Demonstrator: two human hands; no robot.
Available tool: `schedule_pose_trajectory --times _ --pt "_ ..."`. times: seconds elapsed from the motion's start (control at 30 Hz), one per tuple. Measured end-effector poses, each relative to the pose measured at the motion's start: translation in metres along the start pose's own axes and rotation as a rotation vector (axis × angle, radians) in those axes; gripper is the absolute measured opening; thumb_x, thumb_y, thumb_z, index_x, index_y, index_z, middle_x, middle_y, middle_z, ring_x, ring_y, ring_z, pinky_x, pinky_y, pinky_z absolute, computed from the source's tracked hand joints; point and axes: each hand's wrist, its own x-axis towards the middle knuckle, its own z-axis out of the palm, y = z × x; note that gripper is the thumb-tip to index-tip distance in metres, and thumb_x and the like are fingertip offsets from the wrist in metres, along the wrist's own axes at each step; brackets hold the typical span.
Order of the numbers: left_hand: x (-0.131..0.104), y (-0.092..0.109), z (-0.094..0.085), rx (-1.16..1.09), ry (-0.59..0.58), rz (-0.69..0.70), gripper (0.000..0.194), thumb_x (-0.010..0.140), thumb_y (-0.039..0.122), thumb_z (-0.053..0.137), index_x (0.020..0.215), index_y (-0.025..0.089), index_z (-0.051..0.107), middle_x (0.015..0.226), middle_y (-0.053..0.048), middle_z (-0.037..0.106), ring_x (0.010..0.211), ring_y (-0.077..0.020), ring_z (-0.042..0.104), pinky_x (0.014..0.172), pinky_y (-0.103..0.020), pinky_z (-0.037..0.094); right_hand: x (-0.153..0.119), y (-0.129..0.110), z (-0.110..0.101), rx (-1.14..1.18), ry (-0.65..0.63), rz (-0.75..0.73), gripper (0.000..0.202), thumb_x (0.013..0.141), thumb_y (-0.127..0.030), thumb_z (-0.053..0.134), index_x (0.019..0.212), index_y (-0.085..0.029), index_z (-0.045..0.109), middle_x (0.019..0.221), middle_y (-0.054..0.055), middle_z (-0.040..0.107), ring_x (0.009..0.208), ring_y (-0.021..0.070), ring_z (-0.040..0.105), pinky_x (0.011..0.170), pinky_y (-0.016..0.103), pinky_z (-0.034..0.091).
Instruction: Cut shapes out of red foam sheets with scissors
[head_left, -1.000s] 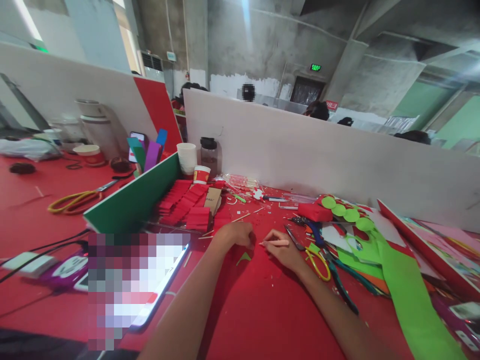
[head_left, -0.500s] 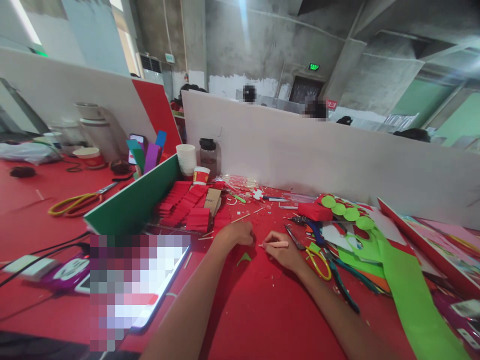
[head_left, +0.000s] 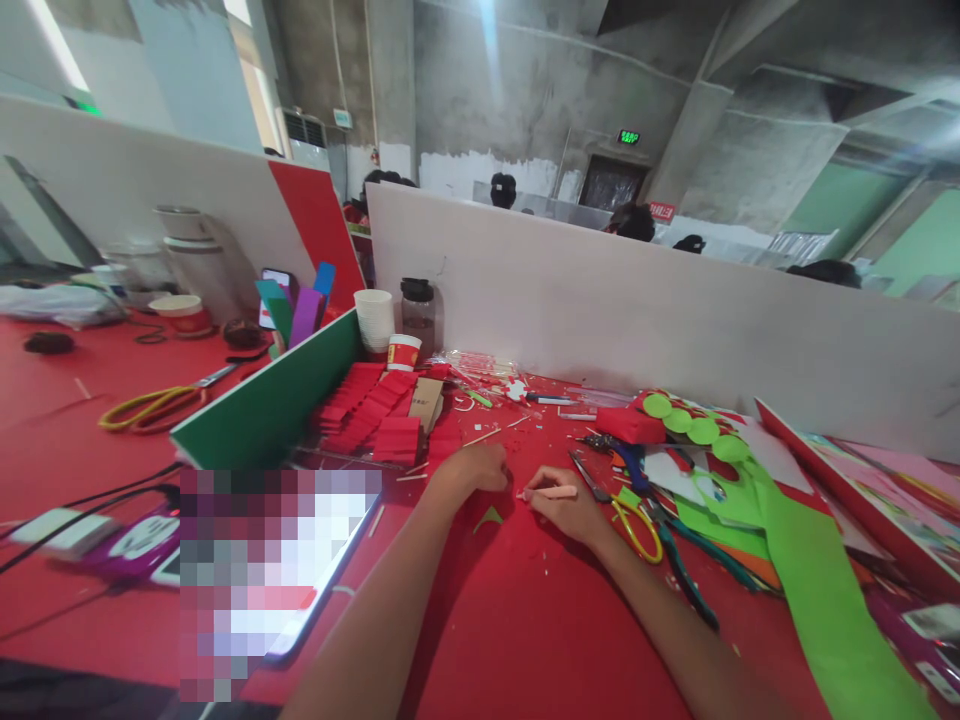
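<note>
My right hand (head_left: pixel 561 500) is closed round a pale pink pen-like stick (head_left: pixel 559 491), its tip pointing left just above the red surface. To its left, my left hand (head_left: pixel 480 470) rests on the red table (head_left: pixel 540 640) with its fingers curled down; what is under the fingertips, if anything, is hidden. A small green paper piece (head_left: pixel 489 516) lies just below my left hand. Beside my right hand are yellow-handled scissors (head_left: pixel 637 525) and teal-handled pliers (head_left: pixel 682 570).
Red folded paper pieces (head_left: pixel 375 400) lie behind a green board (head_left: pixel 270 395). Paper cups (head_left: pixel 373 320) and a dark-lidded bottle (head_left: pixel 417 310) stand at the back. A lit phone (head_left: pixel 322 570) is at left; green felt (head_left: pixel 817 590) spreads at right.
</note>
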Motion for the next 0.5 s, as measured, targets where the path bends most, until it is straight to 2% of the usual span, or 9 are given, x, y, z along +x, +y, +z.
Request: schedule_pose_trajectory --times 0.2,0.4,0.5 --pt "0.003 -0.004 0.002 0.001 -0.001 0.042 0.019 0.075 0.033 0.066 0.084 0.021 0.077 0.076 -0.005 0.075 0.074 -0.02 0.069 0.06 -0.022 0.047 0.001 0.002 0.0 0.016 0.019 0.035 0.012 0.08 -0.03 0.065 0.072 -0.022 0.061 0.054 -0.004 0.061 0.046 0.0129 0.057 0.044 0.021 0.039" --pt "0.004 -0.007 0.001 0.004 0.004 0.081 0.023 0.075 0.027 0.065 0.093 0.018 0.076 0.085 -0.009 0.076 0.076 -0.0215 0.069 0.063 -0.025 0.05 -0.001 -0.005 -0.005 0.022 0.071 0.057 0.015 0.084 -0.035 0.065 0.077 -0.022 0.059 0.061 -0.005 0.061 0.048 0.0122 0.054 0.045 0.021 0.042" --pt "0.003 -0.006 0.001 -0.006 -0.007 0.117 0.027 0.074 0.035 0.07 0.096 0.02 0.076 0.091 -0.008 0.077 0.08 -0.0219 0.07 0.066 -0.026 0.051 -0.002 -0.01 -0.01 0.024 0.073 0.058 0.016 0.086 -0.036 0.064 0.08 -0.023 0.056 0.06 -0.006 0.058 0.048 0.0121 0.053 0.044 0.02 0.042"
